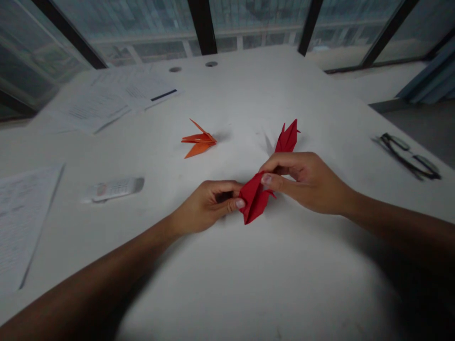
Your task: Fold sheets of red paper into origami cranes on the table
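A red folded paper figure [255, 199] sits just above the white table [249, 284], near the middle. My left hand [208, 206] pinches its left side between thumb and fingers. My right hand [305, 180] grips its upper right part, and a red pointed tip [288, 136] sticks up beyond my right fingers. An orange folded paper crane [199, 140] lies on the table behind my left hand, apart from both hands.
Printed sheets [106, 102] lie at the far left, another sheet [21, 213] at the left edge. A white remote-like device [113, 188] rests left of my left hand. Black glasses [408, 156] lie at the right. Windows run behind the table.
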Demonstrator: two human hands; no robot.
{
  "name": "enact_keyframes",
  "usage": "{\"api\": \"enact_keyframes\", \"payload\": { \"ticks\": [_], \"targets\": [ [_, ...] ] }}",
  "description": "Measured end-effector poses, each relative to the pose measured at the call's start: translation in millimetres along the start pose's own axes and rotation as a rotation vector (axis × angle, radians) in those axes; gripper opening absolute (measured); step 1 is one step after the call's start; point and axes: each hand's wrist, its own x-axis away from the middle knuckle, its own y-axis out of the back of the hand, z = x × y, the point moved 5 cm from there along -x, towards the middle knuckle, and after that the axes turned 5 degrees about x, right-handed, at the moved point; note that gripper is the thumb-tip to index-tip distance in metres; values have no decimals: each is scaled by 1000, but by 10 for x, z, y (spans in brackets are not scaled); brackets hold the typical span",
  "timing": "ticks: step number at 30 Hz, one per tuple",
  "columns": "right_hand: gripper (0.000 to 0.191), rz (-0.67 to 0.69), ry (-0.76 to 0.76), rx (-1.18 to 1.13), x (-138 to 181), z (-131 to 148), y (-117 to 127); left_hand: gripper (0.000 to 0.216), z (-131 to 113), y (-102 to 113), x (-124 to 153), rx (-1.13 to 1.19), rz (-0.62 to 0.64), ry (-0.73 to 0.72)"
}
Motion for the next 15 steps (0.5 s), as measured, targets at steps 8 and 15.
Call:
{"api": "enact_keyframes", "payload": {
  "ticks": [8,15],
  "targets": [
    [14,-229,-36,214,34,77,40,41,-11,120,69,-155,-402,-270],
    [12,-229,124,359,161,185,-113,27,-159,-71,128,-468,-372,-418]
  ]
}}
